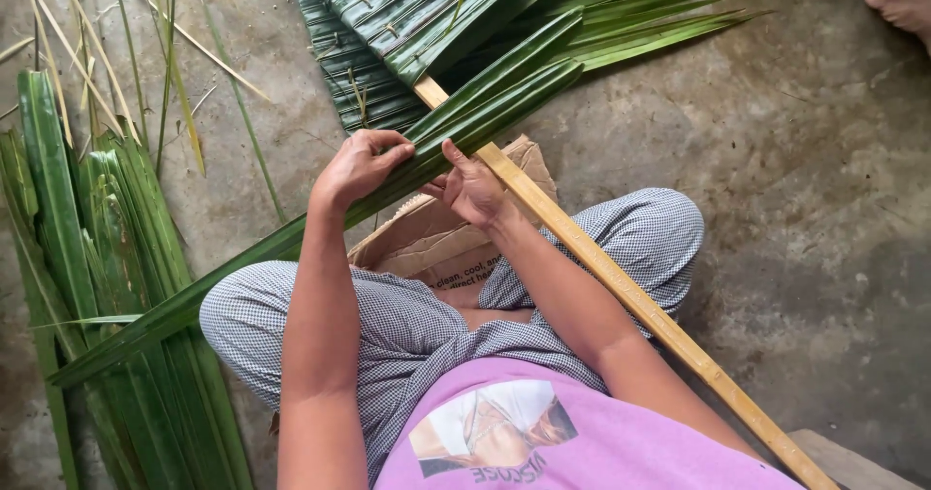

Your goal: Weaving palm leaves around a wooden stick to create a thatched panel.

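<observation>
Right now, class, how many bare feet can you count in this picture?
1. A bare foot rests on the concrete floor at the top right corner, partly cut off by the frame. The seated person's own feet are hidden under the legs.

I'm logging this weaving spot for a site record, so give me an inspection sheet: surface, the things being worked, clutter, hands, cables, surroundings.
Surface: grey stained concrete floor, person seated cross-legged on it.
Job's things: long green palm leaf strip folded over a long pale bamboo slat; stitched panel of green palm leaves on the slat's far end.
Clutter: pile of loose green palm leaves at the left; thin dry leaf ribs; torn brown cardboard piece on the lap.
Grippers: left hand pressing on the strip; right hand pinching it at the slat.
Cables: nothing seen.
Surroundings: another person's bare foot at the top right corner.
</observation>
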